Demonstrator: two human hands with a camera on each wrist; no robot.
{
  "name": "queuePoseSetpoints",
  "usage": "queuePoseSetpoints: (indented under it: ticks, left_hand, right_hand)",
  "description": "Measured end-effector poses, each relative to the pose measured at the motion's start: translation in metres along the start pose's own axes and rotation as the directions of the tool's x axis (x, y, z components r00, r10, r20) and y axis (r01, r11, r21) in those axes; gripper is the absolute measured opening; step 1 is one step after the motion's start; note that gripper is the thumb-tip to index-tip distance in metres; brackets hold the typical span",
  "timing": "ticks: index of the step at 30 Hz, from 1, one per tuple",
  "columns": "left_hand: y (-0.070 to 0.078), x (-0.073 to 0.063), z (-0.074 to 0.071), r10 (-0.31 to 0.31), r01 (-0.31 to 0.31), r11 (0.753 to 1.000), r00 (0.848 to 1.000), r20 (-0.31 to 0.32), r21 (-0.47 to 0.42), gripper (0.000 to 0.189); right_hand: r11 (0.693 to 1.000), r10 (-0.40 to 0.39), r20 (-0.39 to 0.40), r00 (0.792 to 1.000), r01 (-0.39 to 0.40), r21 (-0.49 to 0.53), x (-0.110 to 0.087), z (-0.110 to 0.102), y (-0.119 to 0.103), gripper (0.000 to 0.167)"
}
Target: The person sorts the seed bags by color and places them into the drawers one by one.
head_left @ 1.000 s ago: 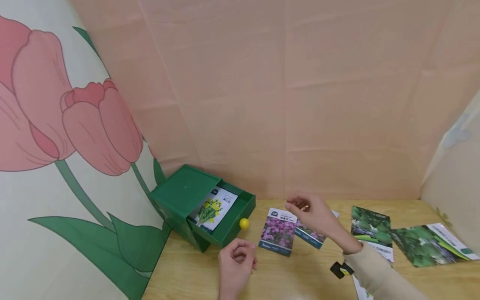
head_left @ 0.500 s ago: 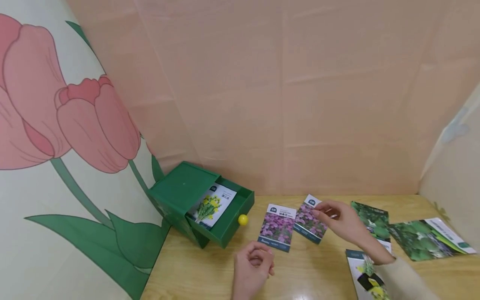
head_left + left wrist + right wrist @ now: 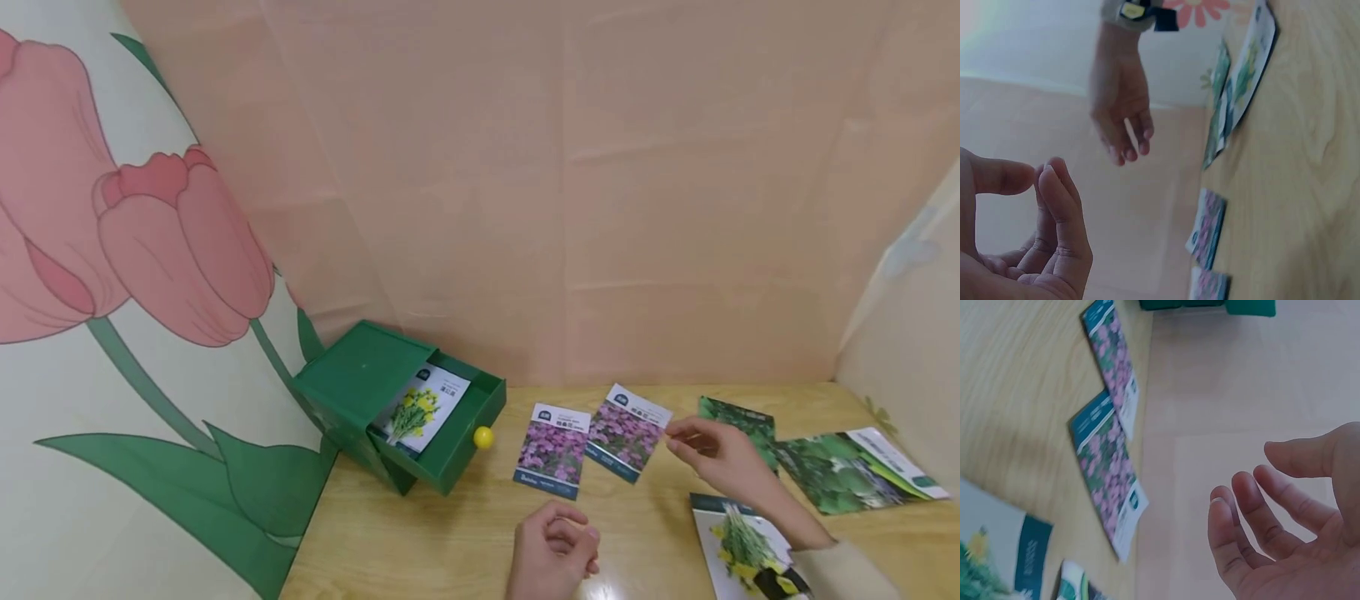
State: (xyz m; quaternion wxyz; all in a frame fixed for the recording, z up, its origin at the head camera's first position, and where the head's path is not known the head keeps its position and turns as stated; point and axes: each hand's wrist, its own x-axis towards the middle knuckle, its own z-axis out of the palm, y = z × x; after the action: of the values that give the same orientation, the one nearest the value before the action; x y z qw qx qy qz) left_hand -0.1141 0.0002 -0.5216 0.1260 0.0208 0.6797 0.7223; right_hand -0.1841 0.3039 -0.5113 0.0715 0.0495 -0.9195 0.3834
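Observation:
My left hand [image 3: 551, 552] hovers at the table's front, fingers loosely curled and thumb near the index fingertip, with nothing held. In the right wrist view my right hand [image 3: 1285, 531] has relaxed, parted fingers and holds nothing; in the head view its fingertips are right at the edge of a pink-flower seed packet [image 3: 628, 432]. A second pink-flower seed packet [image 3: 553, 450] lies just left of that one. Below my right forearm lies a yellow-flower seed packet [image 3: 723, 542], upside down and partly covered by the wrist strap.
At the left stands a green box [image 3: 371, 358] with its drawer [image 3: 457, 454] pulled out by a yellow knob [image 3: 483, 437]. Inside is another yellow-flower packet [image 3: 431, 408]. Two green-leaf packets, one upright [image 3: 742, 421] and one slanted [image 3: 847, 468], lie at the right. A peach backdrop [image 3: 562, 208] rises behind.
My right hand has drifted right, off the pink-flower packets, uncovering the right one. My left hand has moved right, away from the drawer. The packets and box look unmoved.

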Motion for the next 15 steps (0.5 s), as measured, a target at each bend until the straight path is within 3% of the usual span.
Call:
queuePoseSetpoints:
  ticks: [7, 15]
  left_hand:
    - [-0.024, 0.002, 0.021, -0.078, 0.075, 0.997, 0.987, 0.139, 0.033, 0.014]
    - [-0.04, 0.004, 0.042, -0.154, 0.131, 0.983, 0.971, 0.185, 0.13, 0.014]
  right_hand:
    - [1.0, -0.014, 0.021, 1.0, 0.014, 0.006, -0.008, -0.005, 0.031, 0.021]
    - [1.0, -0.013, 0.065, 0.998, 0.015, -0.027, -0.012, -0.01, 0.062, 0.023]
